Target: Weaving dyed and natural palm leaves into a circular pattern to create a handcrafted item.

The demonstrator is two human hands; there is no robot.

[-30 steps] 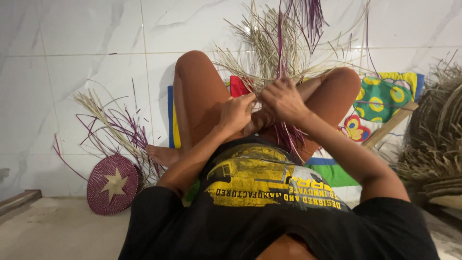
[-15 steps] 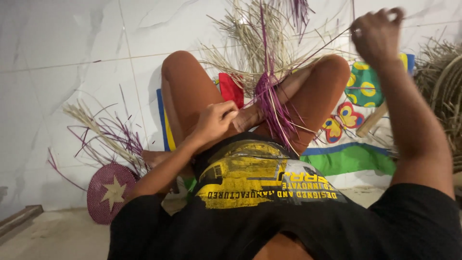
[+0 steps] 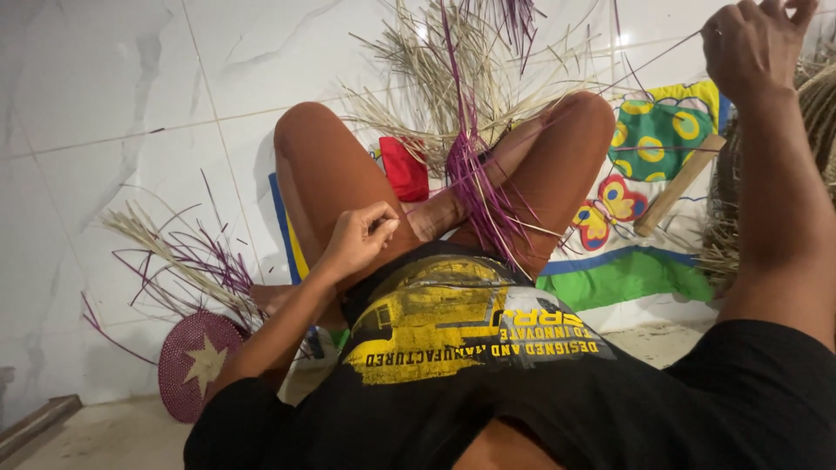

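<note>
woven star disc, red pouch, wooden stick

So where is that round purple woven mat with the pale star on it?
The round purple woven mat with a pale star lies on the white tiled floor at lower left in the head view, just below a loose bundle of purple and straw strands.

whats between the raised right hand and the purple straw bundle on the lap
In the head view, one thin taut strand runs from the right hand down to the purple straw bundle, passing over the knee.
</note>
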